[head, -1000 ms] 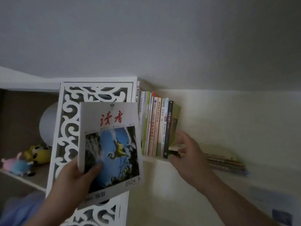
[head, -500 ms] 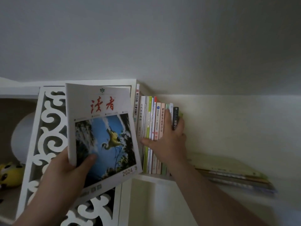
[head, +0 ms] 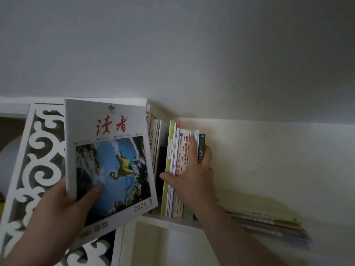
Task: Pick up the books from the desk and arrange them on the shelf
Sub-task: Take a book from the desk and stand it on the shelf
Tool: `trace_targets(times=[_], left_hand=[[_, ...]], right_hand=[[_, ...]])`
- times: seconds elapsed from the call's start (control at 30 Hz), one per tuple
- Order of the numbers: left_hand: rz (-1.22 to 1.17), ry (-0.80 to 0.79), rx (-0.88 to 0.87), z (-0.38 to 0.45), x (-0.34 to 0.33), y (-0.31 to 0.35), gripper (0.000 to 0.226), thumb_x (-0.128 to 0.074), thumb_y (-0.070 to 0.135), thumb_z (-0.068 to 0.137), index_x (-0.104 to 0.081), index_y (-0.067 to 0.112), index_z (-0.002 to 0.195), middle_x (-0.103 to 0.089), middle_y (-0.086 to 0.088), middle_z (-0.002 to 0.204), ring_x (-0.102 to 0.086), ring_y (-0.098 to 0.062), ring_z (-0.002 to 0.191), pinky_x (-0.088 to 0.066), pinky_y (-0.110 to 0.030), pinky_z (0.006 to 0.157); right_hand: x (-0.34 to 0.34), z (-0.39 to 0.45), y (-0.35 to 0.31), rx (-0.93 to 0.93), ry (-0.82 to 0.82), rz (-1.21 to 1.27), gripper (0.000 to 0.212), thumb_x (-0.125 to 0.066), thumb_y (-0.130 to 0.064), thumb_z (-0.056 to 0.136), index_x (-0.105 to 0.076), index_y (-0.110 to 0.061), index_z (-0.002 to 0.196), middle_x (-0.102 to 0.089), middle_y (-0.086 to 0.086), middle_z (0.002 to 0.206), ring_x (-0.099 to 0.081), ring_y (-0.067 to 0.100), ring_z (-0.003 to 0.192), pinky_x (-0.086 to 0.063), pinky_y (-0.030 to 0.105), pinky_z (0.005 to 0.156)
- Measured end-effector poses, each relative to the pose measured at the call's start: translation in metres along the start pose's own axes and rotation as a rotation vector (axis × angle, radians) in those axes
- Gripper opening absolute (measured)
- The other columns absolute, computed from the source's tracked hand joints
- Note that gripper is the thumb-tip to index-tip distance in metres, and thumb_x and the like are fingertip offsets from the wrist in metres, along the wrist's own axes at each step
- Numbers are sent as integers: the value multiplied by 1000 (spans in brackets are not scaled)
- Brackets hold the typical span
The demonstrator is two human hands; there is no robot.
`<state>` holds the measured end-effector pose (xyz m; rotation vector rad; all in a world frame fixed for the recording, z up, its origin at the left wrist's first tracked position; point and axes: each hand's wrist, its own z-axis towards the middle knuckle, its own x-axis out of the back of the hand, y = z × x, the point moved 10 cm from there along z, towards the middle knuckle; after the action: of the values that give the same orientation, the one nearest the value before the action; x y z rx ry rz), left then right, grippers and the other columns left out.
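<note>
While the magazine (head: pixel 109 160) w/ red title characters, a bird photo and "2024 9" on its cover sits up in front of the carved white panel (head: pixel 38 169), tilted a bit clockwise, the left hand (head: pixel 63 214) holds it by the lower left corner: thumb on the cover, fingers hidden behind. Just right of it, upright books (head: pixel 176 169) stand in a row on the white shelf (head: pixel 172 220), spines out. Right hand (head: pixel 192 181) is spread wide against that row, thumb reaching left across the green spine, fingers laid up over the spines and curling round the far side of the black book (head: pixel 201 148) at the row's right end; looks like it grips the right-hand bunch, w/ a dark gap between these and the few books nearer the panel. Further right, a flat stack (head: pixel 269 221) of thin books lies on the same shelf, edges blurred. Left of the panel, a pale round shape (head: pixel 9 166) sits in a darker compartment; can't tell what it is. Plain wall above it all.
</note>
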<state>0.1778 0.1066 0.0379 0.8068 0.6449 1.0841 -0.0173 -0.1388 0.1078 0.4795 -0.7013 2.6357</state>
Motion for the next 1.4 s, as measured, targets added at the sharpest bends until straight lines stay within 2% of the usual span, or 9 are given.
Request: trace_targets(times=[0.1,0.23,0.53,0.73,0.9,1.1,1.23,1.3,1.4], left_hand=[[6,30,-33,-4,5,7,26,-77,26,92,-66,47,83,-70,11,89,-67,-25,86,-57,-57,86],[-64,-31,-75,-9,4,20,18,-72,20,97,-65,37,97,-69,16,98,-67,-22,96,-56,-53,90],[-24,-93,-170,-15,-14,38,16,-68,21,100,-63,35,97,-71,13,98,-68,-13,90,-53,-34,68],[135,-101,-309,-14,-68,70,47,-48,13,107,-45,46,141,-61,24,103,-57,4,78,-47,-11,43],[266,-98,-340,-7,-91,69,78,-44,4,106,-15,50,161,-60,6,110,-60,-6,76,-56,-22,52],[189,-42,-353,-14,-64,57,73,-43,8,106,-22,58,154,-57,23,94,-62,-1,77,-53,-18,44],[242,-75,-429,-29,-83,72,77,-45,4,105,-19,53,160,-57,23,93,-62,-3,75,-53,-20,52],[230,-128,-472,-38,-103,83,81,-44,3,105,-16,54,160,-65,16,105,-66,-4,87,-65,-32,70],[175,-183,-482,-36,-135,86,87,-49,0,102,-12,52,161,-60,8,133,-59,-6,110,-58,-35,98]], right_hand=[[9,0,9,-11,24,32,133,-88,-64,68,12,-60,155,11,-13,167,-41,39,137,-52,55,103],[16,1,18,-35,35,38,132,-86,-56,67,12,-60,154,10,-14,166,-50,40,129,-58,56,95],[26,2,34,-50,27,17,135,-85,-58,64,15,-58,155,8,-9,166,-57,40,124,-59,55,94],[29,1,29,1,51,28,133,-88,-55,67,9,-53,158,2,-7,164,-55,32,124,-59,45,94],[28,1,32,-2,34,45,134,-88,-56,67,12,-55,156,6,-9,165,-52,33,129,-59,49,97],[26,3,37,19,15,111,130,-84,-58,65,9,-58,156,5,-13,165,-51,36,129,-56,52,101],[27,3,37,26,26,135,130,-88,-54,69,7,-55,158,5,-13,164,-50,33,131,-53,49,106],[28,2,37,41,32,141,128,-88,-56,70,5,-54,158,2,-13,163,-50,33,131,-52,50,108],[30,1,35,42,35,146,126,-87,-59,71,3,-51,160,1,-15,163,-50,30,132,-52,48,108]])
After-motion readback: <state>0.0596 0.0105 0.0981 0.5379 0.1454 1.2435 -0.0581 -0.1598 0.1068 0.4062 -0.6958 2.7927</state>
